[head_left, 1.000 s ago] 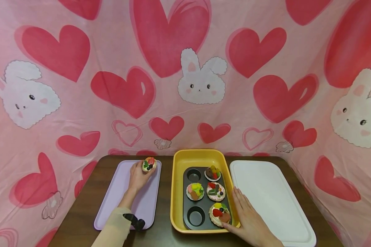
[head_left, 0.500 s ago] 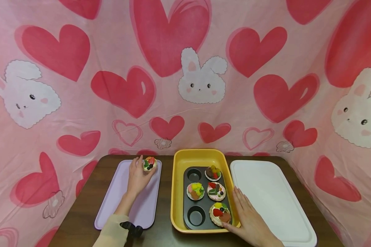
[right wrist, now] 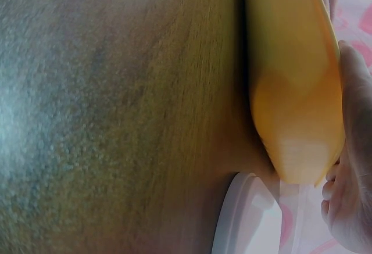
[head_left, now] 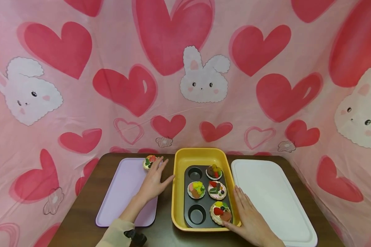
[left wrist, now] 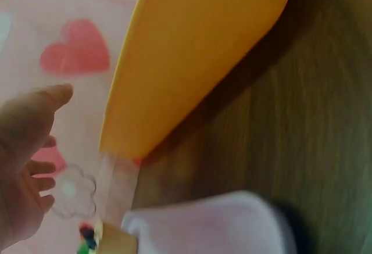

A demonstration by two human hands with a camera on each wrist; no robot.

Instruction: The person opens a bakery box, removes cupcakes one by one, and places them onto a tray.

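A small fruit-topped toy tart (head_left: 147, 162) sits at the far right corner of the lavender tray (head_left: 123, 195). My left hand (head_left: 152, 183) hovers just right of it, fingers spread and holding nothing. In the left wrist view that hand (left wrist: 26, 143) is apart from both the tart (left wrist: 93, 239) and the yellow tub (left wrist: 186, 50). My right hand (head_left: 250, 216) rests with straight fingers along the right side of the yellow tub (head_left: 178, 164), its thumb over the near right corner. Inside the tub lies a dark muffin pan (head_left: 206, 206); several fruit-topped tarts (head_left: 196, 190) fill cups, and two left-hand cups are bare.
A white tray (head_left: 272, 199) lies right of the tub on the brown wooden table (head_left: 83, 206). A pink cloth with hearts and rabbits (head_left: 117, 51) hangs behind and around the table. A strip of tabletop separates the lavender tray from the tub.
My left hand has let go of the tart, spread its fingers and moved right towards the tub. The tart stays on the lavender tray's far corner. My right hand has kept its place.
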